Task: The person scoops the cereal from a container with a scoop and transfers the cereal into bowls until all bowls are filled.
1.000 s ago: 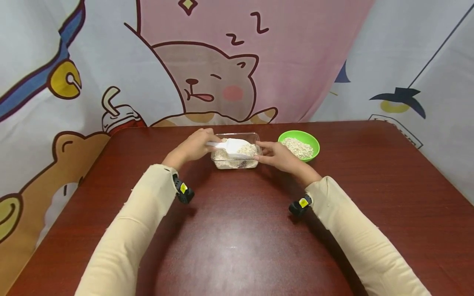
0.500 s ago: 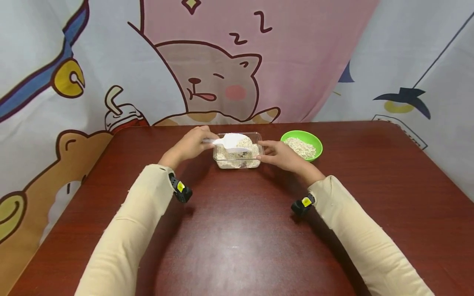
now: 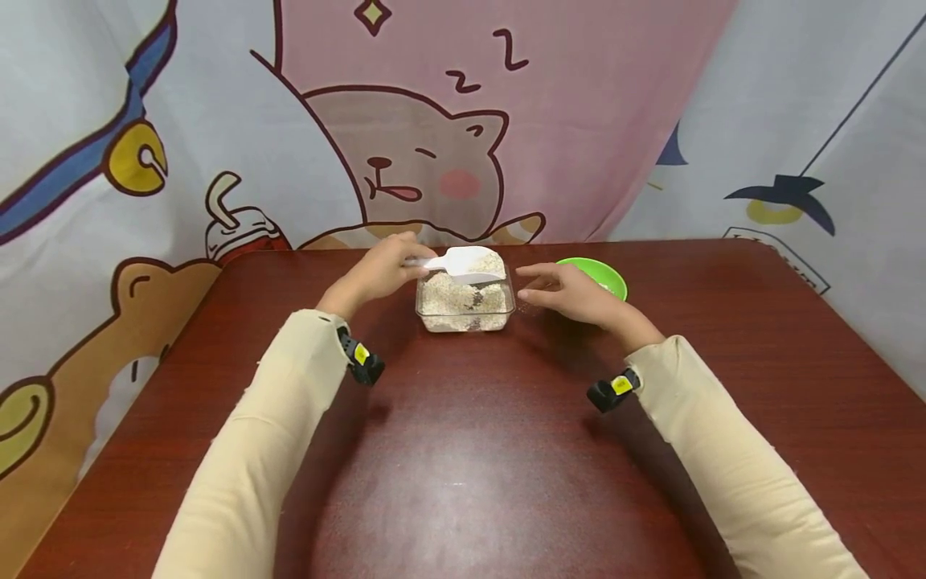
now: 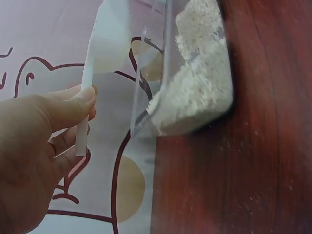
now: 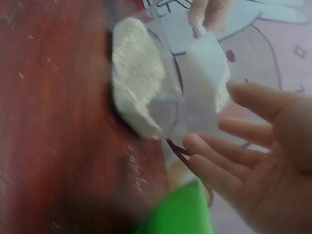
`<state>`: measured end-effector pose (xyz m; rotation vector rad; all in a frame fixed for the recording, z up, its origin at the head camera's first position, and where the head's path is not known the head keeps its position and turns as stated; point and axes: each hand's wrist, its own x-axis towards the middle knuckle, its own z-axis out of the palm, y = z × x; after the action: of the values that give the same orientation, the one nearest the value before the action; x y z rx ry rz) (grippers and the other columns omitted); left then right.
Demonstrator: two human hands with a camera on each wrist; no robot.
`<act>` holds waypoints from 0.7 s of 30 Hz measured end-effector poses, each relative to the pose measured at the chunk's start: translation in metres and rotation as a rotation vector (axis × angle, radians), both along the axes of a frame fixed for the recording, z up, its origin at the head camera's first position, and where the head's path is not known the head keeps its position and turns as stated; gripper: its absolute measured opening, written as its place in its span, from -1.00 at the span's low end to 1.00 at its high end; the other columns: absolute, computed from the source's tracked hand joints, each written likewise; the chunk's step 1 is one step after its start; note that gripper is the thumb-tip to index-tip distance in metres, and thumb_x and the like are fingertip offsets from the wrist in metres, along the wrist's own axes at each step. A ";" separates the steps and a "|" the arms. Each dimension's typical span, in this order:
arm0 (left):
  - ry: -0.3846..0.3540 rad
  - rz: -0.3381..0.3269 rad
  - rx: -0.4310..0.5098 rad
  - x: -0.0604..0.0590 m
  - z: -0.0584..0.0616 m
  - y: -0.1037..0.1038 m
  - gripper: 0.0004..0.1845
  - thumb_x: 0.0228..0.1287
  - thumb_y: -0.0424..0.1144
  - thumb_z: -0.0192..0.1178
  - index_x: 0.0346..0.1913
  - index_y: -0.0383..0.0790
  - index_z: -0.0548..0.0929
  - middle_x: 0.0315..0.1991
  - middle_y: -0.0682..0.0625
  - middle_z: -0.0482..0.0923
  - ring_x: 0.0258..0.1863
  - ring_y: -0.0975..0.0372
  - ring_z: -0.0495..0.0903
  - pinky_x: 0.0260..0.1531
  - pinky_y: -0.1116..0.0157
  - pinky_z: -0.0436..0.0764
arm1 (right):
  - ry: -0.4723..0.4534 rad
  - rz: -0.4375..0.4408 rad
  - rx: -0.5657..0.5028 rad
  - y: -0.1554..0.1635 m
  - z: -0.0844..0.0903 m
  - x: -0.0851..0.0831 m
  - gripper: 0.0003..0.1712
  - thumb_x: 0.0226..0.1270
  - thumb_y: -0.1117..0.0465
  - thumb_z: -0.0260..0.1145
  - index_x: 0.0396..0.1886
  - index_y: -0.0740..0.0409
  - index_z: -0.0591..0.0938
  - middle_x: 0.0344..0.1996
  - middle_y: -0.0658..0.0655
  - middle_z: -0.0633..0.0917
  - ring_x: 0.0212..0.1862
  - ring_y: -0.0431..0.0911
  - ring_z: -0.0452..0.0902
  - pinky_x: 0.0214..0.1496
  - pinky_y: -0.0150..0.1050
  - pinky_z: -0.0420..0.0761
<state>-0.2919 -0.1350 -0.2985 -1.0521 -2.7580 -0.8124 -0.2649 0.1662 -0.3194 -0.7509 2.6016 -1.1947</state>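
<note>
My left hand [image 3: 379, 275] pinches the handle of a white scoop [image 3: 463, 263] between thumb and fingers. The scoop hangs level over a clear rectangular container [image 3: 465, 313] and carries some oat flakes [image 3: 492, 264]. More flakes fill much of that container, with a darker gap among them where the base shows. Just off the container's right side, my right hand [image 3: 571, 294] is held with fingers extended and apart, holding nothing. Behind it stands a green bowl [image 3: 606, 275], whose contents are mostly hidden by the hand.
Everything stands near the far edge of a dark red-brown table [image 3: 448, 450]. A printed cloth [image 3: 434, 161] hangs right behind it. Small pale crumbs [image 5: 139, 170] lie on the table between the container and the bowl.
The scoop has risen out of the container with flakes in it. My right hand has let go of the container's right side and moved right, in front of the green bowl.
</note>
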 end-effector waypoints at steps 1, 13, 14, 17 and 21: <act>0.005 -0.008 -0.001 0.000 0.002 0.003 -0.76 0.16 -0.41 0.20 -0.09 -0.35 0.65 -0.44 -0.08 0.38 -0.42 0.12 0.34 -0.36 0.24 0.33 | 0.004 -0.007 0.010 0.004 0.003 0.000 -0.45 0.28 0.16 0.22 0.23 0.29 0.39 -0.06 0.33 0.59 -0.04 0.10 0.53 -0.02 -0.06 0.47; -0.028 -0.055 0.024 -0.006 0.006 0.031 -0.74 0.20 -0.41 0.16 -0.04 -0.37 0.62 -0.36 -0.11 0.43 -0.33 0.10 0.33 -0.27 0.25 0.32 | -0.023 -0.061 0.073 0.059 0.028 0.000 -0.46 0.32 0.11 0.18 0.25 0.21 0.39 0.03 0.31 0.54 0.08 0.10 0.45 0.05 0.02 0.43; -0.037 -0.050 0.023 -0.006 0.005 0.034 -0.73 0.20 -0.41 0.16 -0.03 -0.36 0.62 -0.36 -0.11 0.42 -0.34 0.10 0.33 -0.26 0.24 0.30 | -0.032 -0.069 0.077 0.064 0.028 -0.001 -0.45 0.32 0.10 0.18 0.26 0.21 0.38 0.06 0.31 0.52 0.10 0.10 0.43 0.06 0.03 0.42; -0.042 -0.040 0.021 -0.007 0.005 0.041 -0.73 0.19 -0.39 0.17 -0.03 -0.35 0.63 -0.36 -0.10 0.43 -0.35 0.11 0.34 -0.22 0.24 0.27 | -0.054 -0.099 0.092 0.075 0.027 -0.002 -0.41 0.31 0.05 0.18 0.28 0.19 0.35 0.10 0.32 0.48 0.15 0.11 0.38 0.08 0.07 0.39; -0.031 -0.034 0.016 -0.007 0.005 0.052 -0.73 0.20 -0.37 0.18 -0.03 -0.34 0.63 -0.38 -0.10 0.43 -0.38 0.12 0.36 -0.26 0.26 0.29 | -0.049 -0.136 0.109 0.088 0.022 -0.005 -0.38 0.29 0.01 0.20 0.28 0.18 0.35 0.09 0.30 0.50 0.15 0.10 0.37 0.07 0.05 0.40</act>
<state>-0.2992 -0.0832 -0.2933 -1.0958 -2.7610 -0.8612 -0.2699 0.2547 -0.2970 -0.5250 2.6880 -1.0805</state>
